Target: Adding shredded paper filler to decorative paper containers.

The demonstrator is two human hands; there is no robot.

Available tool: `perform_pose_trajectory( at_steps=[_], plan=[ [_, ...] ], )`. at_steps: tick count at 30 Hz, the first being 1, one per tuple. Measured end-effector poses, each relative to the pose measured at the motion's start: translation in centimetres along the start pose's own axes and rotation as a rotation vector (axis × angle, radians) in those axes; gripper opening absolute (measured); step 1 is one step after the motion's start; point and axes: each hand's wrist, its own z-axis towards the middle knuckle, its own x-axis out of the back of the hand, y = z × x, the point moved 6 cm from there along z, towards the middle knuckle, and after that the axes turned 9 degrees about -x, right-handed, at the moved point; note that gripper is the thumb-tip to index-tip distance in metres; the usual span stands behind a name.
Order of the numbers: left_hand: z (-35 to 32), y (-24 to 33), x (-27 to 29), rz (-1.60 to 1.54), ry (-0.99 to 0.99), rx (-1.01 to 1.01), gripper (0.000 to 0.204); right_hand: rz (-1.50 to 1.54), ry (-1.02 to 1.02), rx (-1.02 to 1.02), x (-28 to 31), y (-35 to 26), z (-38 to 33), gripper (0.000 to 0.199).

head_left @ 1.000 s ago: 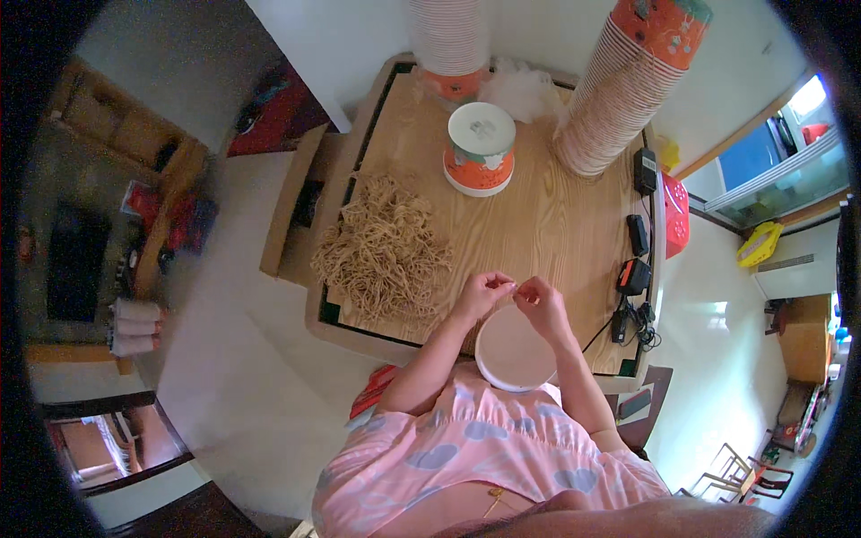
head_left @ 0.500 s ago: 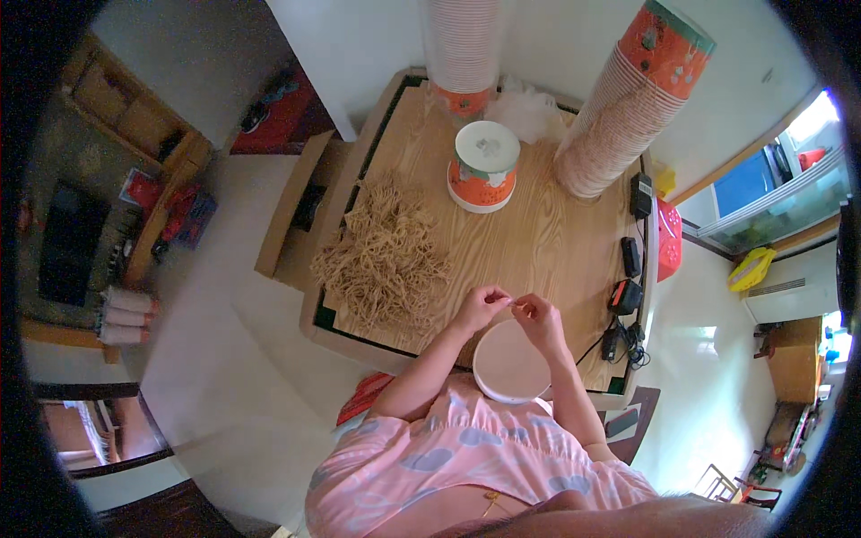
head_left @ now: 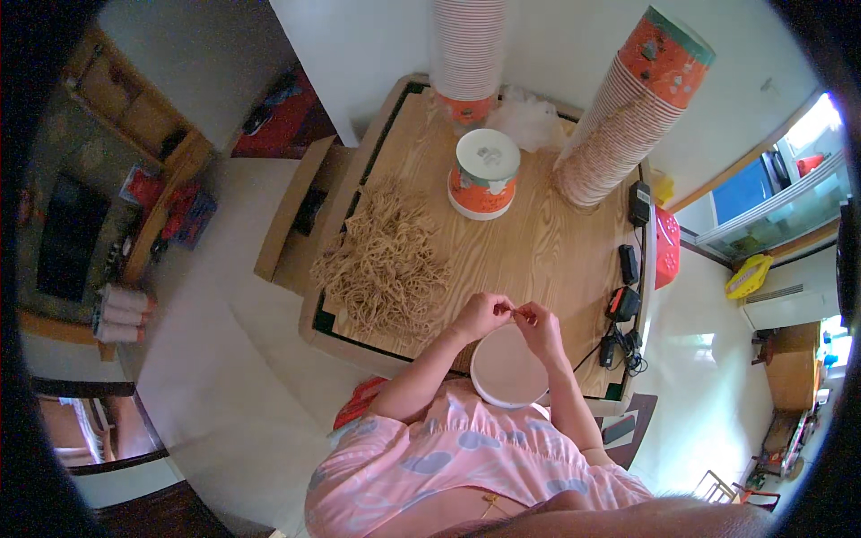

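My left hand (head_left: pixel 482 315) and my right hand (head_left: pixel 537 324) meet above a round white lid (head_left: pixel 508 371) that lies at the near edge of the wooden table (head_left: pixel 556 251). Between the fingertips of both hands I pinch a thin tan rubber band (head_left: pixel 511 310). A big heap of the same tan bands (head_left: pixel 384 267) lies just left of my left hand. Farther back on the table stands an orange and white paper cup (head_left: pixel 482 175), upside down or capped.
Two tall stacks of orange paper cups stand at the back: one stack (head_left: pixel 465 54) upright, the other stack (head_left: pixel 619 117) leaning right. White fluff (head_left: pixel 531 121) lies between them. Black chargers (head_left: pixel 628 269) and cables line the table's right edge. A cardboard box (head_left: pixel 291 215) stands to the left.
My hands have stayed together over the white lid, the fingers shifting slightly on the band. The view has tilted a little as my head moved.
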Motion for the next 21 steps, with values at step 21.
perform_pose_trajectory(
  at_steps=[21],
  plan=[
    [-0.5,-0.1,1.0,0.107,0.076,-0.012,0.012,0.025,0.030,0.075,-0.2,0.5,0.1,0.012]
  ],
)
